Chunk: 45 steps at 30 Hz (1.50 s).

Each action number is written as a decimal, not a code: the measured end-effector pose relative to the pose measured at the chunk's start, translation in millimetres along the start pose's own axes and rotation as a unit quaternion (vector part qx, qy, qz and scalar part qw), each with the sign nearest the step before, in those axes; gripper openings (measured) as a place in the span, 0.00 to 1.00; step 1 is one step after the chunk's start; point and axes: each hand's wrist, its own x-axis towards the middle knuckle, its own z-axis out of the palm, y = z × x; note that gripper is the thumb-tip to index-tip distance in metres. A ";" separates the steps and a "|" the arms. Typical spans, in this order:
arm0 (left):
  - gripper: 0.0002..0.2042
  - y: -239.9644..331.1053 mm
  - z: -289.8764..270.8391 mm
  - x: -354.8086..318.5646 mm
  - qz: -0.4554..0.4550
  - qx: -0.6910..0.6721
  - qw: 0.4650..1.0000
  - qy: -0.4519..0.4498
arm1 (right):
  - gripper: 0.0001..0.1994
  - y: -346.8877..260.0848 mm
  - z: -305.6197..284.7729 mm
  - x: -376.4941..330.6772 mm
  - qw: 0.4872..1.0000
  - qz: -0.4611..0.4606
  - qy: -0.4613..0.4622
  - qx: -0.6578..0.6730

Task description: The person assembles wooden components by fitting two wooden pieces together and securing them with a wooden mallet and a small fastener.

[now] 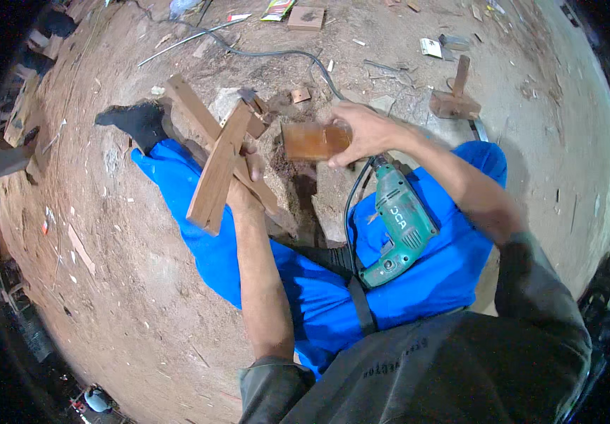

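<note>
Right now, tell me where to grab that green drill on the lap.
Grip the green drill by its handle, the lower end near the person's waist, coming from the right. It lies on the blue trousers nose up toward the right hand, and its black cord runs along its left side.

Left hand [245, 185] gripping crossed wooden slats [214, 162], right hand [361, 133] holding wood block [310, 141], green drill [398, 227] on lap

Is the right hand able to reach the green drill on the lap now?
Probably yes, but not at once: the right hand grips a wood block, so it must free itself first. The drill lies uncovered just below that forearm, nothing between them.
</note>
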 end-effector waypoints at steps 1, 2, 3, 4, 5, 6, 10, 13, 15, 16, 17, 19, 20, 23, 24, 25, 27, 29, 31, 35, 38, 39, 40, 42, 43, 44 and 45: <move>0.14 -0.9 -3.3 1.2 0.004 -0.001 1.000 0.003 | 0.43 2.3 3.5 -2.1 0.994 0.018 0.060 0.089; 0.14 -11.0 -0.3 5.1 -0.016 -0.006 1.000 -0.018 | 0.44 13.7 5.5 -8.6 0.987 0.052 0.081 0.126; 0.14 -8.2 -3.2 4.5 -0.030 0.001 0.999 -0.026 | 0.44 -7.4 0.5 -5.3 0.988 0.048 0.076 0.127; 0.14 -6.0 -5.5 -1.2 0.011 0.058 0.998 -0.027 | 0.43 -30.5 -3.8 -4.3 0.967 0.082 0.105 0.217; 0.14 -10.1 -9.7 -2.3 0.011 0.053 0.998 -0.027 | 0.43 -48.7 -6.2 -4.8 0.937 0.121 0.137 0.299; 0.14 -12.4 -10.4 -1.4 -0.008 0.022 0.999 -0.042 | 0.39 -56.7 -2.4 -1.2 0.926 0.090 0.204 0.305; 0.10 -25.3 8.4 -1.8 -0.032 0.048 0.997 0.056 | 0.34 -91.5 15.9 16.7 0.915 0.061 0.173 0.358; 0.06 -37.9 5.5 -7.3 -0.015 0.073 0.994 0.083 | 0.35 -104.7 19.7 21.7 0.945 0.080 0.090 0.304; 0.06 -30.9 15.5 -11.5 0.037 0.077 0.994 0.067 | 0.37 -99.8 35.7 19.2 0.927 0.083 0.112 0.348; 0.06 -24.1 21.5 -11.2 0.045 0.154 0.986 0.052 | 0.34 -95.0 41.6 17.2 0.905 0.017 0.148 0.400; 0.06 -18.7 25.2 -12.8 0.053 0.230 0.971 0.039 | 0.34 -92.9 45.6 16.3 0.906 0.018 0.143 0.398; 0.08 -22.9 16.6 -14.2 0.064 0.244 0.967 0.025 | 0.30 -89.6 52.6 15.2 0.859 0.023 0.169 0.482; 0.08 -26.0 22.9 -18.0 0.067 0.279 0.957 0.043 | 0.28 -87.9 54.1 16.6 0.855 0.013 0.192 0.482; 0.10 -38.9 20.0 -14.2 0.157 0.418 0.893 0.063 | 0.27 -67.0 48.7 7.5 0.878 0.143 0.108 0.444; 0.11 -39.1 24.7 -16.4 0.152 0.422 0.891 0.060 | 0.25 -65.6 53.2 8.4 0.859 0.086 0.126 0.489; 0.11 -39.5 29.5 -18.6 0.147 0.427 0.890 0.058 | 0.25 -62.5 53.2 5.8 0.862 0.088 0.123 0.484; 0.12 -39.0 27.4 -20.7 0.144 0.435 0.886 0.063 | 0.27 -73.8 49.3 7.0 0.849 0.081 0.121 0.508; 0.13 -47.1 21.3 -21.0 0.137 0.414 0.898 0.057 | 0.29 -75.7 51.2 9.6 0.860 0.067 0.136 0.488; 0.13 -54.4 19.3 -18.7 0.191 0.389 0.901 0.028 | 0.31 -65.2 57.1 10.8 0.918 0.083 0.185 0.341; 0.18 -79.4 -11.2 -13.6 0.058 0.127 0.990 0.025 | 0.33 -73.0 60.2 15.1 0.940 0.118 0.188 0.257; 0.16 -74.6 -11.4 -15.4 0.034 0.212 0.977 -0.003 | 0.33 -73.2 58.2 15.9 0.958 0.085 0.203 0.186; 0.16 -78.5 -13.1 -14.6 0.033 0.213 0.976 -0.008 | 0.32 -71.8 57.1 15.1 0.964 0.070 0.211 0.148; 0.17 -83.8 -16.1 -13.2 0.032 0.235 0.972 -0.003 | 0.32 -66.6 57.0 16.7 0.962 0.072 0.216 0.149; 0.19 -87.2 -11.7 -13.3 0.045 0.244 0.969 -0.008 | 0.32 -58.0 55.5 21.2 0.979 0.078 0.172 0.076; 0.19 -89.4 -10.3 -13.9 0.044 0.246 0.968 -0.014 | 0.32 -55.1 56.1 19.1 0.978 0.081 0.178 0.078; 0.20 -92.2 -12.4 -14.4 0.006 0.202 0.979 0.007 | 0.33 -56.9 54.5 18.9 0.980 0.088 0.165 0.071; 0.21 -94.5 -15.0 -15.2 -0.032 0.157 0.987 0.027 | 0.34 -58.8 52.7 18.1 0.982 0.096 0.151 0.064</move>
